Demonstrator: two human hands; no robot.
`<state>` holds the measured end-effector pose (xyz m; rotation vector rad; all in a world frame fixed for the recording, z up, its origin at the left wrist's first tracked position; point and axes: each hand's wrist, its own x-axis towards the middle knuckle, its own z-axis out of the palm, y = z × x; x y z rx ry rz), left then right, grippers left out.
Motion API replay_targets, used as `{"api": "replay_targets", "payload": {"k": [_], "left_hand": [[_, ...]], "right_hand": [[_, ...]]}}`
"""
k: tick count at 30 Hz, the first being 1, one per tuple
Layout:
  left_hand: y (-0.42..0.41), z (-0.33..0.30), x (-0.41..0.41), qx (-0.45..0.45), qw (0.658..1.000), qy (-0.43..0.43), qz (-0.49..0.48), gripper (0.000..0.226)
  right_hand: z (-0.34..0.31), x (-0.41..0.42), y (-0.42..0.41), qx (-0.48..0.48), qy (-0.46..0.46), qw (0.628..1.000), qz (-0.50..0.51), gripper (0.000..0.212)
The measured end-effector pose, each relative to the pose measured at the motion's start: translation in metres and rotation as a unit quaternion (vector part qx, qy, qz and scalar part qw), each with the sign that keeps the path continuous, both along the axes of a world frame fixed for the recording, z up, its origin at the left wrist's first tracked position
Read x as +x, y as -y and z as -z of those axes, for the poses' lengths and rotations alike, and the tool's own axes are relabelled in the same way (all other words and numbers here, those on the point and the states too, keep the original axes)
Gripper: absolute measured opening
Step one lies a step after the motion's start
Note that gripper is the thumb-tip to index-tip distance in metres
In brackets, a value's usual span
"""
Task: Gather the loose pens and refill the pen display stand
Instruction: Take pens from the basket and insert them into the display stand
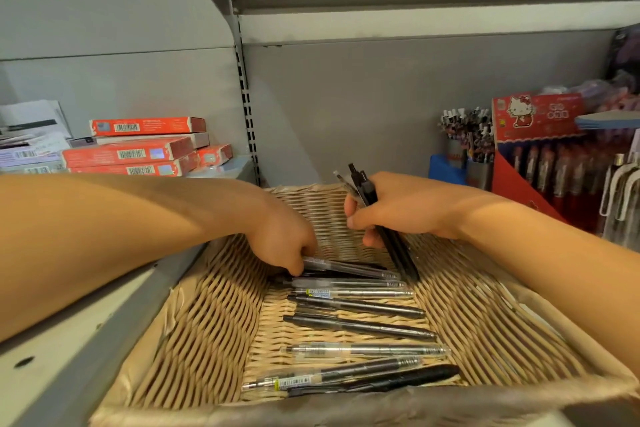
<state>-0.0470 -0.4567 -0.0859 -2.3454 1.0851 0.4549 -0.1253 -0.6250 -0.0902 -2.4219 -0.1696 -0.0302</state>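
Two hands are working inside a woven wicker basket (194, 322) sitting on a grey store shelf (69, 350). The right hand (401, 208) is clamping a small bundle of dark pens (367, 191), their clicker ends sticking up past the knuckles and their tips pointing down toward the basket floor. The left hand (284, 239) is curling its fingers around the end of a clear-barrelled pen (349, 267) at the far end of the row. Roughly eight more loose pens (360, 326) are lying side by side across the basket bottom, some black, some clear with barcode stickers. The gathering step looks to be in hand and about a third done. The next move is likely calling for lifting that clear pen free and passing it into the right hand's bundle without loosening it. A red cardboard pen display stand (512, 180) is standing to the right, well apart from the basket
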Motion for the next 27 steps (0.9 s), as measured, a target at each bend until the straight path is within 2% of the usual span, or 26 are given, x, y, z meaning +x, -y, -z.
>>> {"api": "replay_targets", "payload": {"k": [2,6,10,12,14,18,22,23,24,26,27], "left_hand": [[-0.001,-0.002,0.003,-0.041,0.999,0.004,0.007,0.025],[-0.006,-0.012,0.009,-0.199,0.980,-0.004,0.013,0.026],[-0.005,-0.017,0.010,-0.379,0.923,-0.072,0.002,0.018],[-0.002,-0.018,0.007,-0.443,0.890,-0.110,-0.009,0.012],[0.000,-0.018,0.005,-0.481,0.867,-0.131,-0.018,0.012],[-0.003,-0.019,0.000,-0.520,0.828,-0.207,-0.043,0.029],[0.000,-0.019,0.001,-0.534,0.814,-0.216,-0.077,0.031],[0.002,-0.018,0.001,-0.525,0.820,-0.207,-0.094,0.028],[0.002,-0.017,0.002,-0.494,0.845,-0.179,-0.098,0.026],[-0.001,-0.015,0.003,-0.335,0.938,-0.067,-0.049,0.028],[-0.002,-0.012,0.002,-0.238,0.971,-0.028,-0.022,0.033]], "right_hand": [[0.001,0.000,0.000,-0.004,0.001,1.000,0.007,0.010],[0.001,0.000,-0.001,-0.055,0.023,0.998,0.019,0.016],[0.001,0.000,-0.001,-0.072,0.031,0.997,0.012,0.017],[0.001,0.002,-0.001,-0.082,0.033,0.996,0.014,0.010],[0.001,0.002,-0.001,-0.081,0.040,0.996,0.015,0.012],[0.001,0.001,-0.002,-0.074,0.040,0.996,0.002,0.014],[0.002,0.001,-0.001,-0.079,0.035,0.996,0.019,0.019],[0.002,0.001,-0.001,-0.075,0.033,0.997,0.017,0.019],[0.001,0.001,-0.001,-0.073,0.032,0.997,0.016,0.017],[0.001,0.002,0.000,-0.069,0.035,0.997,0.015,0.013],[0.001,0.003,0.000,-0.064,0.035,0.997,0.015,0.012]]}}
